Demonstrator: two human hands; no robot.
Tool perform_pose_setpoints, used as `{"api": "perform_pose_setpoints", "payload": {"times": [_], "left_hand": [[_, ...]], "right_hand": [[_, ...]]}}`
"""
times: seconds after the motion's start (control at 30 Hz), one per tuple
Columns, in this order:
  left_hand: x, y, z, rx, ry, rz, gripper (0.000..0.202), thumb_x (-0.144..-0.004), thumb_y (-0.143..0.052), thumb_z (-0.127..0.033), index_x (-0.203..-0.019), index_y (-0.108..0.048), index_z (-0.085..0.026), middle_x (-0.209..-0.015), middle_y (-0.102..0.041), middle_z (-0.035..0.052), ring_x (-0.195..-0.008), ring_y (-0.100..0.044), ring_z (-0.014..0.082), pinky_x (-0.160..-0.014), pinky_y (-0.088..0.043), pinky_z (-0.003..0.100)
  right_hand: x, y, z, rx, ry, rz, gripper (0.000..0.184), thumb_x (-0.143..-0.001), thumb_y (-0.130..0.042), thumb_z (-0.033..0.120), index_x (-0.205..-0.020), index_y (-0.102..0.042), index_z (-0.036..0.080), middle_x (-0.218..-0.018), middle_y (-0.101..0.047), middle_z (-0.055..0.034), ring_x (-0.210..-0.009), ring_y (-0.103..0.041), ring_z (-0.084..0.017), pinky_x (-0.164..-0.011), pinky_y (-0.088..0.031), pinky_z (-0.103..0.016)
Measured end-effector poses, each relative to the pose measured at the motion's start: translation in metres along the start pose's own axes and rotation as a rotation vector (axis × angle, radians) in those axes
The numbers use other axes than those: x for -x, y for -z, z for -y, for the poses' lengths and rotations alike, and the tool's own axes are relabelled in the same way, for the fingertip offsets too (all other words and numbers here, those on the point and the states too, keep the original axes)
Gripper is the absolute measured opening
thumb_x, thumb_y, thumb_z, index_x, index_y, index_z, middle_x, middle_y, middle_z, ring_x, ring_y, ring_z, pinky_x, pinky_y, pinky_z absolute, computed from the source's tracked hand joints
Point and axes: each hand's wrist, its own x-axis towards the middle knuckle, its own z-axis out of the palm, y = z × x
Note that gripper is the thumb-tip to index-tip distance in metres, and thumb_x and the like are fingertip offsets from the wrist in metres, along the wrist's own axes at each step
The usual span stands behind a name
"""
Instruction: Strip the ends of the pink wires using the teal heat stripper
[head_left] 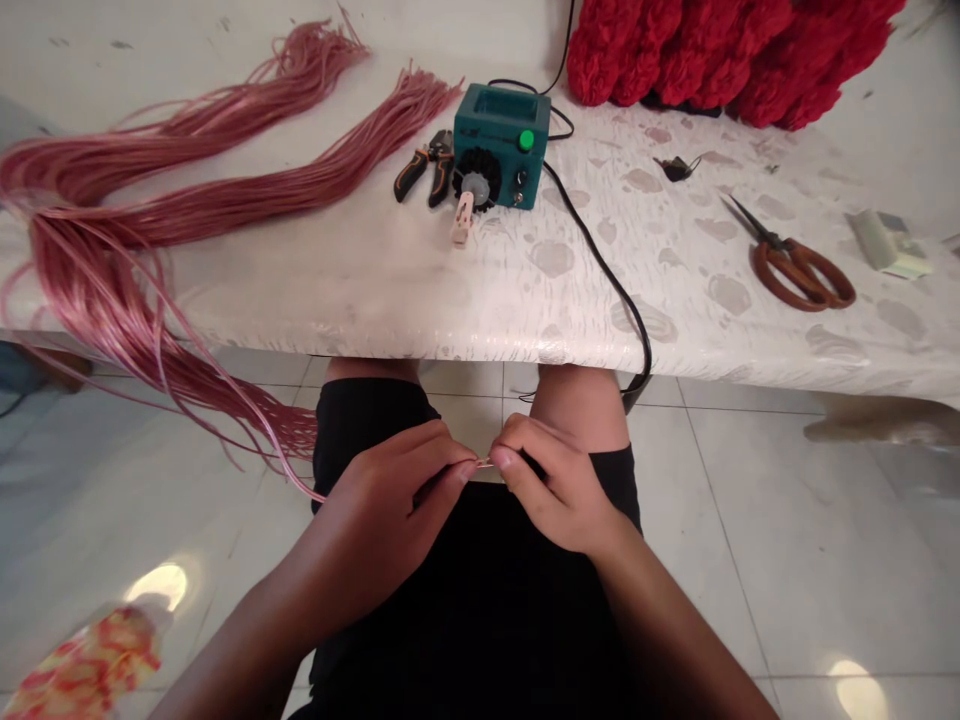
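Note:
Over my lap, my left hand [405,480] pinches a thin pink cord [306,488] between thumb and fingers. The strand runs up to the left into a long bundle of pink cords [225,200], part of it on the table and part hanging over the front edge. Fingertip to fingertip with it, my right hand [551,480] is closed in a pinch at the cord too. Only a short bit of cord shows between the two hands, and its exact end is hidden by the fingers.
On the white patterned table [360,300] stands a green machine [499,145] with a pale clip at its front and a black cable. Pliers [427,168] lie beside it. To the right are scissors [799,265], a small pale box [891,243] and red fabric flowers [720,55].

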Motion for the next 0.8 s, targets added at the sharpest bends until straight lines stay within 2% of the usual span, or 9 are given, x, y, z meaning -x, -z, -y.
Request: {"api": "perform_pose_setpoints", "payload": {"times": [0.13, 0.4, 0.5, 0.63, 0.8], "left_hand": [[0.002, 0.0, -0.001, 0.024, 0.001, 0.036, 0.023, -0.102, -0.049, -0.025, -0.088, -0.066, -0.021, -0.083, -0.06, -0.0035, -0.074, -0.06, 0.0103, -0.07, -0.046, 0.025], [0.001, 0.003, -0.01, 0.07, 0.084, 0.116, 0.022, -0.101, -0.049, -0.027, -0.087, -0.066, -0.023, -0.079, -0.063, -0.0047, -0.071, -0.061, 0.0108, -0.066, -0.046, 0.025], [0.0, 0.002, -0.012, 0.069, 0.091, 0.093, 0.022, -0.1, -0.051, -0.028, -0.084, -0.066, -0.023, -0.079, -0.065, -0.0046, -0.071, -0.062, 0.0117, -0.066, -0.046, 0.025], [-0.001, 0.001, -0.013, 0.067, 0.1, 0.023, 0.022, -0.098, -0.053, -0.028, -0.081, -0.067, -0.023, -0.074, -0.066, -0.0049, -0.067, -0.062, 0.0119, -0.063, -0.046, 0.024], [-0.001, -0.002, -0.015, 0.115, 0.124, -0.01, 0.023, -0.096, -0.056, -0.028, -0.077, -0.069, -0.023, -0.069, -0.068, -0.0053, -0.063, -0.062, 0.0119, -0.059, -0.045, 0.023]], "right_hand": [[0.003, 0.003, 0.001, 0.024, 0.016, 0.032, 0.026, -0.102, -0.05, 0.016, -0.076, -0.048, 0.02, -0.07, -0.048, 0.0042, -0.063, -0.048, -0.01, -0.061, -0.039, -0.026], [0.007, 0.006, 0.006, -0.026, 0.017, 0.022, 0.024, -0.1, -0.051, 0.015, -0.077, -0.051, 0.02, -0.073, -0.052, 0.0033, -0.066, -0.05, -0.01, -0.063, -0.041, -0.026], [0.007, 0.01, 0.008, -0.04, -0.032, 0.011, 0.02, -0.101, -0.049, 0.018, -0.084, -0.057, 0.02, -0.077, -0.057, 0.0018, -0.07, -0.055, -0.011, -0.067, -0.045, -0.027], [0.009, 0.008, 0.011, -0.031, -0.078, 0.02, 0.008, -0.098, -0.06, 0.025, -0.092, -0.062, 0.02, -0.081, -0.063, 0.0004, -0.073, -0.059, -0.013, -0.067, -0.048, -0.028], [0.012, -0.002, 0.014, -0.065, -0.068, -0.07, 0.014, -0.097, -0.056, 0.017, -0.085, -0.062, 0.021, -0.073, -0.061, 0.0018, -0.065, -0.057, -0.011, -0.061, -0.046, -0.026]]}}
